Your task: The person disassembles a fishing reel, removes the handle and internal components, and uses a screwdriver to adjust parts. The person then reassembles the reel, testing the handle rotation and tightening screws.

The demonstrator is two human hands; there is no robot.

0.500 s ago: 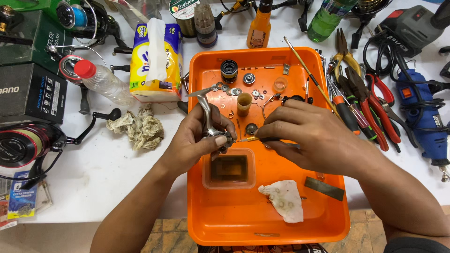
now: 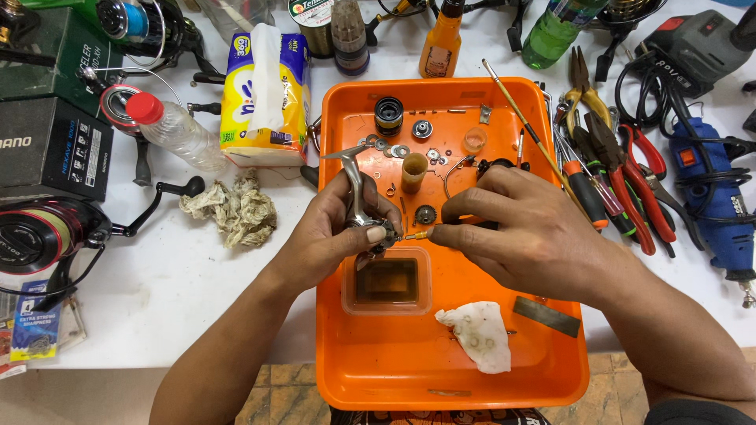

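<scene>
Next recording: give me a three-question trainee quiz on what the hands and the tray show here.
1. True or false: the left hand grips a silver reel part over the orange tray.
2. What does the right hand pinch? A) a small brass-coloured piece B) red pliers C) a bottle
3. Which lies nearer the tray's front edge: the stained white cloth or the black spool?

Key: 1 true; 2 A; 3 the stained white cloth.
</scene>
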